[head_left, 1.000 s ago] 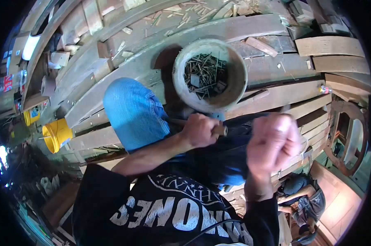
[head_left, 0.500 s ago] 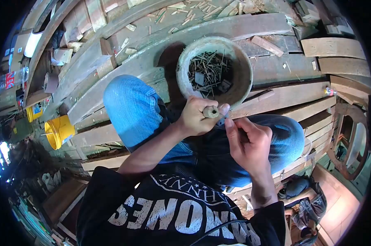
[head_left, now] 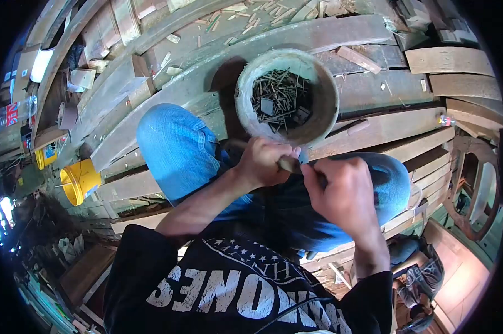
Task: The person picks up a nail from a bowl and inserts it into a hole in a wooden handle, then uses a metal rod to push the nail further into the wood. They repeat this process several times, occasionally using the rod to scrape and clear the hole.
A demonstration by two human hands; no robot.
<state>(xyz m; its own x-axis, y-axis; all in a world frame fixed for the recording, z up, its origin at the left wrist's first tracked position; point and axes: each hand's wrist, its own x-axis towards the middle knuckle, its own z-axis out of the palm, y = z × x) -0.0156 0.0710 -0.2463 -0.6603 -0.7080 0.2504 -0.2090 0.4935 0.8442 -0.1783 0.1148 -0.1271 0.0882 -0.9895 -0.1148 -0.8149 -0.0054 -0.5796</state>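
Note:
My left hand (head_left: 267, 162) is closed around a wooden tool handle (head_left: 288, 165), held above my lap between my knees in blue jeans (head_left: 176, 150). My right hand (head_left: 342, 195) sits just right of it, fingers curled and pinched at the handle's end; what it pinches is too small to tell. Directly beyond both hands stands a round grey bucket (head_left: 246, 119) with several dark nails (head_left: 279, 100) in its bottom.
Curved wooden planks (head_left: 340, 36) run under and around me, strewn with wood chips and offcuts. A yellow bucket (head_left: 80, 181) stands at the left. Stacked boards (head_left: 457, 83) lie at the right, with a bag (head_left: 424, 278) lower right.
My right hand came down from a raised, blurred position and closed in against the handle. My left hand turned the handle and stayed in front of the bucket.

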